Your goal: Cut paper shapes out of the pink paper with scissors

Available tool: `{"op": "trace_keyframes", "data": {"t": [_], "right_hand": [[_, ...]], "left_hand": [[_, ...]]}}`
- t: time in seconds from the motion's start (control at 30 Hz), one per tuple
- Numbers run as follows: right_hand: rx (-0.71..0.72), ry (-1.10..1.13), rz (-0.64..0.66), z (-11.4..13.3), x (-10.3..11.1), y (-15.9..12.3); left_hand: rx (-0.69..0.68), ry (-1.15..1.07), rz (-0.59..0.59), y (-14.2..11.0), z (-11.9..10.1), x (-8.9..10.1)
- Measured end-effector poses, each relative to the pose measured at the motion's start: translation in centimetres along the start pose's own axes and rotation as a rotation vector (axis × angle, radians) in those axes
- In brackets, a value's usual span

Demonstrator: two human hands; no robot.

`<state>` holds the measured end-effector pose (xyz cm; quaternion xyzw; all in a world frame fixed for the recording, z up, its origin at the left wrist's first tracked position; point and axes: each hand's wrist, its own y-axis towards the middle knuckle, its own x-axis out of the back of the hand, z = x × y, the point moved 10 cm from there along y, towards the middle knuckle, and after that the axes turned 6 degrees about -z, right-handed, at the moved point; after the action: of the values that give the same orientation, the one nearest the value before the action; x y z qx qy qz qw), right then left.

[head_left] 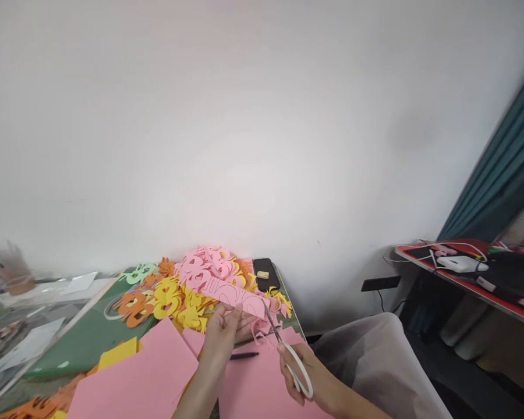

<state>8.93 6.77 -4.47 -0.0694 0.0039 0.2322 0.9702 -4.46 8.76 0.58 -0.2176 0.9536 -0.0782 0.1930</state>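
White wall (244, 128) is filling most of my view; teal curtain (493, 169) is hanging far right. Green-topped work table (85, 343) is standing beside the wall. Red-edged table (445, 274) is standing apart on the right, carrying a white device (460, 263). Large pink sheets (140, 372) are lying on the work table, closest to the person. Behind them, a heap of paper cutouts (196, 302) is lying: pink, yellow, orange. Right hand (303, 375) is gripping the scissors (303, 369), fingers curled round the white handles. Left hand (225, 329) is pinching a pink strip (233, 295), thumb on top, fingers underneath. Strip is being held up in front of the heap, drawn outlines showing; scissors' tips are sitting at its right end, can't tell from here if they're biting. Black phone (268, 283) is lying just right of the heap. Dark pen (244, 355) is lying just beside the left hand, over a pink sheet. Small pale-yellow block (262, 275) is sitting on the phone.
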Motion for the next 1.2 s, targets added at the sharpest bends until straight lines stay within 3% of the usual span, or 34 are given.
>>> {"op": "trace_keyframes", "data": {"t": [0.1, 0.27, 0.63, 0.93, 1.2], "right_hand": [[0.002, -0.019, -0.004, -0.3, 0.0, 0.1], [-0.003, -0.053, -0.017, -0.4, 0.0, 0.1], [-0.045, -0.057, 0.004, -1.1, 0.0, -0.2], [-0.014, -0.071, 0.040, -0.2, -0.4, -0.8], [-0.051, -0.074, 0.009, 0.4, -0.3, -0.9]], "left_hand": [[0.010, 0.020, 0.078, 0.3, 0.3, -0.4], [-0.008, 0.000, 0.088, 1.1, 0.6, 0.0], [-0.044, 0.039, -0.062, 1.2, -0.3, 1.5], [-0.052, 0.127, 0.209, 1.1, 0.4, -0.9], [-0.064, 0.157, 0.157, 1.8, 0.2, -0.2]]}}
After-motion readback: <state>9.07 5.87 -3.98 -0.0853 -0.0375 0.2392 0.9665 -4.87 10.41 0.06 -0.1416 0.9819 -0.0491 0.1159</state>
